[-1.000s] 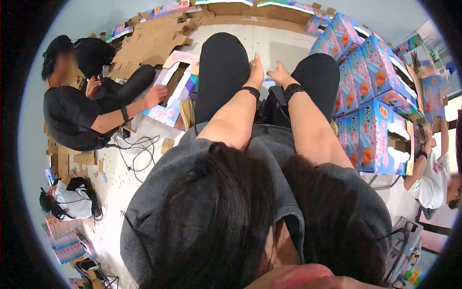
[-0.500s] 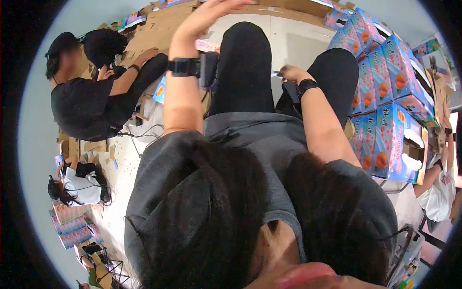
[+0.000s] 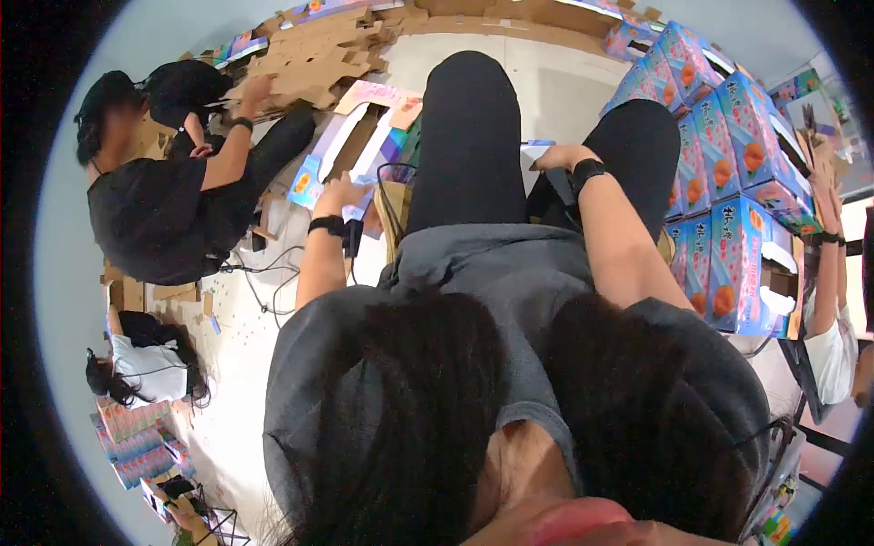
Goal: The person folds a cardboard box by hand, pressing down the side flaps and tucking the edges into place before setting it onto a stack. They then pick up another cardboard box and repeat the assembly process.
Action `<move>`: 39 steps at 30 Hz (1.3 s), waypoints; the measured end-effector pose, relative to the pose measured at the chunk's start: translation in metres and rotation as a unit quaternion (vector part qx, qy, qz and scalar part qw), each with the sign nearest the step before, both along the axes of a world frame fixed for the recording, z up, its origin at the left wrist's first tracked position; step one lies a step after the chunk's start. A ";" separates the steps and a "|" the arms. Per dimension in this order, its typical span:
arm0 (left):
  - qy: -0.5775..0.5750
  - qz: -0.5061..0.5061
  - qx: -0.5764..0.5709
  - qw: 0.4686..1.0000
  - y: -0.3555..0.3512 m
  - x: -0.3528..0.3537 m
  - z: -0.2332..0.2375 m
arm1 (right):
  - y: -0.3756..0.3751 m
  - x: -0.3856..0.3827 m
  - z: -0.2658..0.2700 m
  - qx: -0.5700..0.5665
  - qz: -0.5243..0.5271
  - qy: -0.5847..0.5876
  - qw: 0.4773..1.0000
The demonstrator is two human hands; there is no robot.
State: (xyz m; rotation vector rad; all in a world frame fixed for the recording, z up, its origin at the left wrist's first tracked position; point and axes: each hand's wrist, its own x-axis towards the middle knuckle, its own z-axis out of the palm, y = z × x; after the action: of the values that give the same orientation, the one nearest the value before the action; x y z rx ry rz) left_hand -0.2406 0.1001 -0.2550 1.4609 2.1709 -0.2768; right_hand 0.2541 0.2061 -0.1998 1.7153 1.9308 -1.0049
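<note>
My left hand (image 3: 344, 194) is low beside my left thigh, at the near end of an open gift carton (image 3: 353, 136). Its fingers look apart and touch or nearly touch the carton's edge; the image is soft there. Pink, blue and purple print covers the carton, and its top gapes on a dark inside. My right hand (image 3: 563, 158) rests by the inner side of my right thigh, fingers bent together. Next to its fingertips shows a small white-and-blue piece (image 3: 537, 146), mostly hidden; what the fingers hold cannot be made out. Both wrists wear black straps with a dark device.
Blue-and-pink cartons (image 3: 737, 264) are stacked at my right. Flattened brown cardboard (image 3: 319, 59) lies ahead on the left. A person in black (image 3: 155, 214) sits at my left, with cables (image 3: 264, 268) on the floor nearby. Other people in white are farther off on both sides.
My left hand has come down from high in front to the carton's near end, uncovering the carton. My right hand has shifted slightly. The person in black has raised a hand.
</note>
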 end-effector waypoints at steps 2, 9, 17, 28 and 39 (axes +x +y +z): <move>0.020 -0.047 0.042 0.998 -0.007 0.004 -0.018 | 0.000 0.002 0.000 -0.060 -0.065 -0.001 0.996; 0.054 0.046 0.127 0.989 -0.011 0.009 -0.049 | -0.014 -0.002 0.015 -0.056 -0.102 0.025 0.993; 0.105 0.009 0.142 0.984 -0.024 0.027 -0.020 | -0.012 -0.002 0.011 0.017 -0.013 -0.012 1.000; 0.030 -0.017 0.419 0.907 -0.019 0.037 -0.022 | -0.028 -0.016 0.051 -0.001 -0.005 0.016 1.000; 0.029 -0.051 0.642 0.765 -0.016 0.064 0.098 | -0.032 -0.001 0.095 -0.157 -0.104 0.315 0.930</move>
State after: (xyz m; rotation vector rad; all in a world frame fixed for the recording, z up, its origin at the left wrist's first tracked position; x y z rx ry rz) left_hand -0.1767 0.0845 -0.1566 2.1744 2.3362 1.4469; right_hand 0.2532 0.1738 -0.1051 1.5447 1.7933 -2.0223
